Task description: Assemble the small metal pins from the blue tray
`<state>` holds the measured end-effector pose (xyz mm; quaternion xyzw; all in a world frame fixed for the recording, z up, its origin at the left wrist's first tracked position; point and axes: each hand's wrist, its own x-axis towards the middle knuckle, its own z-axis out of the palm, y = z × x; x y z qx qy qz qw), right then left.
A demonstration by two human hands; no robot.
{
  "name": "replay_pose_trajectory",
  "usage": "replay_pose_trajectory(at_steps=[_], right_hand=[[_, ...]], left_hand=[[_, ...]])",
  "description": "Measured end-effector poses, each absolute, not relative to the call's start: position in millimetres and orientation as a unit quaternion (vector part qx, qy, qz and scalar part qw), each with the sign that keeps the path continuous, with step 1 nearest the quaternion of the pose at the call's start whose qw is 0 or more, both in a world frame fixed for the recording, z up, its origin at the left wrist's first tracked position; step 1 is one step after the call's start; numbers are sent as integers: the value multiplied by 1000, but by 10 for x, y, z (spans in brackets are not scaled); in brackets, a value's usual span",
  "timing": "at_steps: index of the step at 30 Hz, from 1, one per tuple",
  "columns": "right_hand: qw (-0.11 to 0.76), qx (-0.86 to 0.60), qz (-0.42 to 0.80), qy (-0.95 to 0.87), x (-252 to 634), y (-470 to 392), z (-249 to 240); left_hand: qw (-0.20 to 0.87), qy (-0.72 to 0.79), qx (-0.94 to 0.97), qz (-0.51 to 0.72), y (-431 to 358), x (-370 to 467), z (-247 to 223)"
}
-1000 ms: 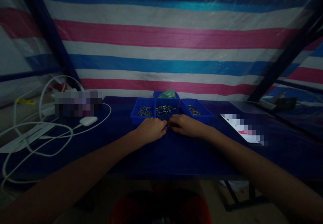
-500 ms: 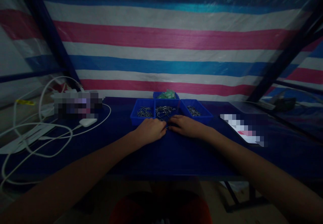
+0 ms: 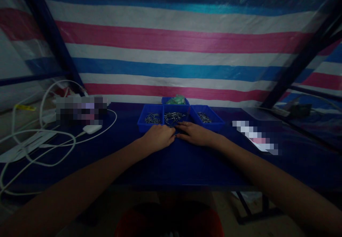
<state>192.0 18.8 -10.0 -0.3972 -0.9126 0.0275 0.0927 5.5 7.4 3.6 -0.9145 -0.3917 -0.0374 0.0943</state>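
My left hand [image 3: 159,137] is closed in front of the middle blue bin [image 3: 163,117]. A small bright tip of a thin metal piece [image 3: 175,135] shows at its fingertips. Facing it from the right, my right hand [image 3: 196,133] has its fingers stretched out and apart, close to the left fingertips and the bin's front. Thin metal pieces [image 3: 174,116], like nails or pins, lie heaped in that bin. Similar metal pieces fill the left bin [image 3: 141,120] and the right bin [image 3: 217,121]; their exact kind is too small to tell.
Behind stands another blue bin [image 3: 165,98] holding a green plastic bag [image 3: 177,99]. White cables [image 3: 57,165] and a white adapter [image 3: 92,128] lie on the blue table [image 3: 176,169] at left. A lit phone [image 3: 253,137] lies at right. Striped sheeting hangs behind.
My right fingers have spread a little and the index finger now reaches further left toward the bin's front. My left hand has barely moved. The bins look the same.
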Motion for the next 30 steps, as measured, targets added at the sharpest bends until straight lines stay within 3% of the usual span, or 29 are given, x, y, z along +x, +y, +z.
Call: replay_pose_trajectory(at_steps=[30], right_hand=[[114,-358,26,-927,1915,173,-16]], left_hand=[[93,-393,-914,-36,104,19,31]])
